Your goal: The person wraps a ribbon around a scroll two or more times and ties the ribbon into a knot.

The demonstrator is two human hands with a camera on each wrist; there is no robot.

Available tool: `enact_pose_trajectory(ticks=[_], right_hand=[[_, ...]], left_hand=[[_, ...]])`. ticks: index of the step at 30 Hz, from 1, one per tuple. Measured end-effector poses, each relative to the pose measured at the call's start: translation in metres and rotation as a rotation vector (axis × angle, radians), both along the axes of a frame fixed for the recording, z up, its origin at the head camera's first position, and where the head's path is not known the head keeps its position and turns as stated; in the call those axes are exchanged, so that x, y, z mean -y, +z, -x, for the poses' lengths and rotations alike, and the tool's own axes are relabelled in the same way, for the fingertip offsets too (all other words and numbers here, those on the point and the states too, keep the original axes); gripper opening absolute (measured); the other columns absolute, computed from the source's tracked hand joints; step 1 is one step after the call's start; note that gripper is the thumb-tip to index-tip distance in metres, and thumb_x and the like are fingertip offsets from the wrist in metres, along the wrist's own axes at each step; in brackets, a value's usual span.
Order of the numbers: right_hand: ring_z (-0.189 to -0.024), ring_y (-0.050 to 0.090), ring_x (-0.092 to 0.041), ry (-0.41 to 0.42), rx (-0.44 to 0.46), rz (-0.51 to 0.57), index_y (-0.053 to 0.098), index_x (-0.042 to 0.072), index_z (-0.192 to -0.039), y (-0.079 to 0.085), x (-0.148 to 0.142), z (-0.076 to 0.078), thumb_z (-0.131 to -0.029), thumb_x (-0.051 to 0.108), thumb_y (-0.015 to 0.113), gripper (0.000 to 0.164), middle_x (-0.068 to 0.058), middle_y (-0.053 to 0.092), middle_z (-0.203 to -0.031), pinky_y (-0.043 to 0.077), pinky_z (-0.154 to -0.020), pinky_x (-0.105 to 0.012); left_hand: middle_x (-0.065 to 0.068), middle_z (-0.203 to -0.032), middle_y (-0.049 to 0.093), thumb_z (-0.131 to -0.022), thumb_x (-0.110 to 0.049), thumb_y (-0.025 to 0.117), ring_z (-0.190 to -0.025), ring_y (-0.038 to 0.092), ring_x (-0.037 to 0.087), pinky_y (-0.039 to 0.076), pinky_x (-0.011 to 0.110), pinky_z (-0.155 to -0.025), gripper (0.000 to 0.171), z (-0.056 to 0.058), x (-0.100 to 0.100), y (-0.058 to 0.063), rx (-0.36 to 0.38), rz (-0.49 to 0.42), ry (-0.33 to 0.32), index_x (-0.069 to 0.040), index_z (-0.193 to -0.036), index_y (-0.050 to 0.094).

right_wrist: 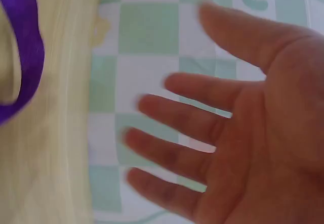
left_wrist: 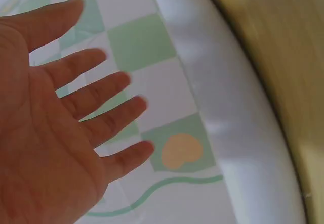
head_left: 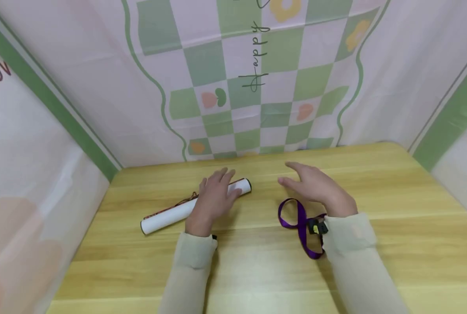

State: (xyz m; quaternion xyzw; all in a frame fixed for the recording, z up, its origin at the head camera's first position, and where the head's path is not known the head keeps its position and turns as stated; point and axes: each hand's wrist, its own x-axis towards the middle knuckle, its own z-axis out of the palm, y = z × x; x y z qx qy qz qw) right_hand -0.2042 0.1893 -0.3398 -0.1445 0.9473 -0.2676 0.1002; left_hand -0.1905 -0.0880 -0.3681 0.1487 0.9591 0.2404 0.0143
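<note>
Head view: left hand, spread, empty, partly hides white roll; right hand, likewise, is near purple strap.

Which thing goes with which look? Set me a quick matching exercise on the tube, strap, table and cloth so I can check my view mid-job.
Things:
1. Tube
2. Strap
3. Table
4. Cloth

Looks:
A. Purple, lying in loops
B. Green checks and lettering
C. White, with dark-rimmed ends
D. Yellowish wood grain

Pairs: 1-C, 2-A, 3-D, 4-B
</note>
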Motion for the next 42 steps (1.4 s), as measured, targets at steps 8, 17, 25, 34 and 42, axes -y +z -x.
enact_pose_trajectory(ticks=[8, 17, 25, 34, 42], right_hand=[[-0.098, 0.069, -0.029, 0.046, 0.191, -0.093, 0.068, -0.003, -0.120, -0.019, -0.012, 0.004, -0.096, 0.021, 0.075, 0.035, -0.018, 0.074, -0.109, 0.054, -0.089, -0.047], [-0.073, 0.058, -0.014, 0.168, 0.009, -0.024, 0.072, 0.007, -0.093, -0.024, 0.011, 0.006, -0.098, 0.011, 0.065, 0.009, -0.002, 0.070, -0.084, 0.048, -0.070, -0.030], [-0.089, 0.072, -0.019, 0.122, -0.154, 0.112, 0.074, 0.008, -0.100, 0.000, 0.022, -0.003, -0.101, 0.011, 0.066, 0.009, -0.005, 0.079, -0.094, 0.054, -0.078, -0.036], [-0.091, 0.073, -0.026, 0.026, -0.255, 0.186, 0.073, 0.003, -0.112, 0.008, 0.020, -0.002, -0.101, 0.007, 0.062, 0.016, -0.014, 0.079, -0.103, 0.057, -0.079, -0.041], [-0.096, 0.076, -0.034, -0.067, -0.343, 0.255, 0.075, 0.002, -0.116, 0.013, 0.017, -0.006, -0.105, 0.008, 0.058, 0.021, -0.018, 0.078, -0.110, 0.061, -0.082, -0.047]], left_hand=[[0.014, -0.130, 0.072, -0.108, -0.022, 0.063, -0.119, 0.069, 0.027, 0.057, 0.045, -0.101, 0.035, 0.002, -0.025, -0.004, 0.028, -0.092, -0.172, -0.005, -0.138, 0.066], [0.009, -0.134, 0.073, -0.101, -0.041, 0.072, -0.118, 0.071, 0.023, 0.058, 0.034, -0.099, 0.051, -0.008, -0.049, -0.011, 0.081, -0.128, -0.229, -0.006, -0.138, 0.067], [0.007, -0.102, 0.079, -0.105, -0.018, 0.067, -0.091, 0.075, 0.016, 0.057, 0.018, -0.076, 0.021, -0.007, -0.053, -0.005, -0.089, -0.314, -0.168, -0.004, -0.120, 0.071], [0.017, -0.105, 0.068, -0.105, -0.001, 0.059, -0.094, 0.076, 0.030, 0.060, 0.021, -0.080, 0.027, -0.005, -0.038, 0.008, -0.130, -0.761, -0.160, 0.002, -0.131, 0.064], [0.016, -0.103, 0.070, -0.101, -0.003, 0.068, -0.060, 0.044, 0.011, 0.035, 0.020, -0.055, 0.021, -0.002, -0.019, 0.014, -0.226, -0.771, -0.109, -0.001, -0.122, 0.072]])
